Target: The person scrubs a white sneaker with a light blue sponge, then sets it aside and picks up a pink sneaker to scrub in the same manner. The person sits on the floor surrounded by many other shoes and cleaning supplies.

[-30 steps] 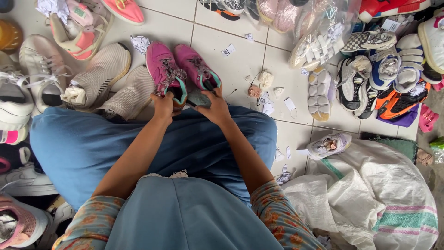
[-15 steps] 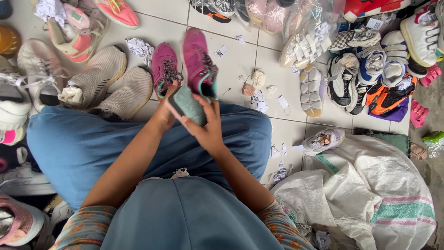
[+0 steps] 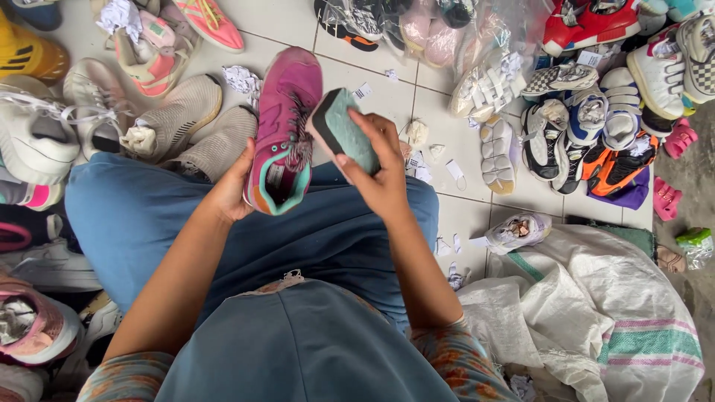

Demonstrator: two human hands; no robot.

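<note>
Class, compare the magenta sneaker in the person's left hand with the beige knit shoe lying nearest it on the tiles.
The magenta sneaker has laces and teal lining; the beige knit shoe looks laceless and plain. The left hand holds the sneaker; the beige shoe rests on the floor. Both point away from the person.

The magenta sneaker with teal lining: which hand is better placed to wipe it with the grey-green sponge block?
Probably the right hand: it grips the grey-green sponge block beside the magenta sneaker, while the left hand supports that sneaker.
</note>
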